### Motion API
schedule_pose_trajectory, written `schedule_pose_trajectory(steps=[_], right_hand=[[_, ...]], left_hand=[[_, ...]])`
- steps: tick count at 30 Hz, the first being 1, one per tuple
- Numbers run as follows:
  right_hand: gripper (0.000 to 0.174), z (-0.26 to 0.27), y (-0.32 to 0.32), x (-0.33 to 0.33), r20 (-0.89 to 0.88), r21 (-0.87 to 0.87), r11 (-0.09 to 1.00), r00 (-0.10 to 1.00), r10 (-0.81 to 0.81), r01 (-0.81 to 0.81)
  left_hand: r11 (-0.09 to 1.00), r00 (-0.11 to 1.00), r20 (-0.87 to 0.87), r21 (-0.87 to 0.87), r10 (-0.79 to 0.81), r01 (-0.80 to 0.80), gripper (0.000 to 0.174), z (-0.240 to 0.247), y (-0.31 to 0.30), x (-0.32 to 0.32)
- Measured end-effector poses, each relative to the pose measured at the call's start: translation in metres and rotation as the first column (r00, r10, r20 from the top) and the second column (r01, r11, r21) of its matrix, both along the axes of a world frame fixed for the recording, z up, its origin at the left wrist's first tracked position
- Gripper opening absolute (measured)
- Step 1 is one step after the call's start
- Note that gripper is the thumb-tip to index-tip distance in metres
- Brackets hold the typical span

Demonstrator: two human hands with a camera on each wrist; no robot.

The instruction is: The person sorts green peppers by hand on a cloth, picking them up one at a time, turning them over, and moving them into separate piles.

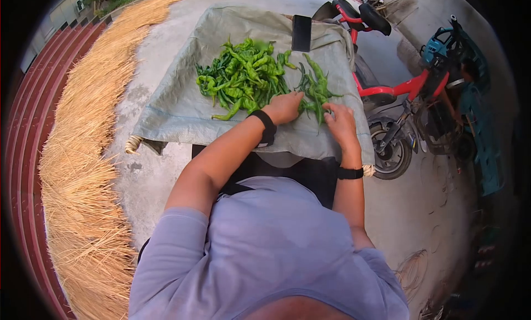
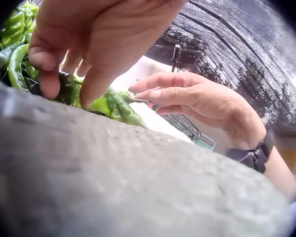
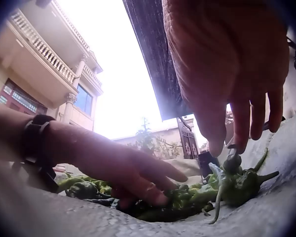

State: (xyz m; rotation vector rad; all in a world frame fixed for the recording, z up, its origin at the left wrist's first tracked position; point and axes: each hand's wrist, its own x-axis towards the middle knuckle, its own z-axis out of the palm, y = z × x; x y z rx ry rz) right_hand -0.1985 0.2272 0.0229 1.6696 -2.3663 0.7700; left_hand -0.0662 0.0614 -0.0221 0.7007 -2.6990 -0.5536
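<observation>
Long green peppers form a large pile [image 1: 243, 76] on a grey cloth [image 1: 188, 107], with a smaller group [image 1: 317, 84] to its right. My left hand [image 1: 285, 108] reaches down between the two, thumb and fingers [image 2: 49, 84] apart around dark green peppers; its fingertips are partly hidden, so I cannot tell whether it grips one. My right hand [image 1: 342, 123] is at the near right of the smaller group. Its thumb and a finger pinch the thin stem of a green pepper [image 2: 126, 109], which hangs below the fingertips in the right wrist view.
A black phone [image 1: 301, 33] lies at the cloth's far edge. Beyond the right side stands a red electric bike [image 1: 406, 87], with a teal vehicle [image 1: 478, 109] farther off. Straw [image 1: 88, 154] is spread along the ground at left, beside dark red steps [image 1: 36, 148].
</observation>
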Motion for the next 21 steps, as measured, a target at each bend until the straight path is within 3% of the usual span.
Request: schedule_pose_trajectory(steps=[5,9,12,13,15,18,19,21], right_hand=[[0.026,0.000,0.002,0.010,0.085,-0.093,0.995,0.995,0.050,-0.042],[0.026,-0.002,-0.005,0.012,0.289,-0.191,0.977,0.946,0.145,-0.092],[0.027,-0.005,-0.017,0.024,0.585,-0.231,0.971,0.790,0.184,-0.055],[0.028,-0.005,-0.021,0.026,0.624,-0.196,0.980,0.768,0.143,-0.023],[0.031,-0.006,-0.030,0.028,0.694,-0.119,0.992,0.718,0.061,0.031],[0.035,-0.041,-0.041,0.004,0.570,-0.044,0.991,0.812,0.129,-0.126],[0.034,-0.028,-0.036,0.013,0.710,-0.068,0.989,0.690,0.139,-0.130],[0.031,-0.004,-0.023,0.030,0.910,-0.111,0.985,0.385,0.153,-0.129]], left_hand=[[0.998,0.990,0.133,-0.053,0.051,-0.045,0.042,0.017,0.002,0.011],[1.000,0.977,-0.212,0.011,-0.007,0.009,0.035,0.026,0.012,0.034],[0.968,0.935,-0.338,0.176,-0.110,0.177,0.036,0.042,0.024,0.051],[0.962,0.890,-0.410,0.093,-0.197,0.255,0.038,0.037,0.023,0.050],[0.976,0.921,-0.340,0.038,-0.191,0.216,0.039,0.044,0.032,0.056],[0.988,0.924,-0.350,-0.053,-0.155,0.146,0.040,0.037,0.036,0.058],[0.989,0.917,-0.374,-0.084,-0.142,0.119,0.040,0.033,0.035,0.057],[0.997,0.925,-0.376,0.031,-0.057,0.074,0.039,0.027,0.035,0.056]])
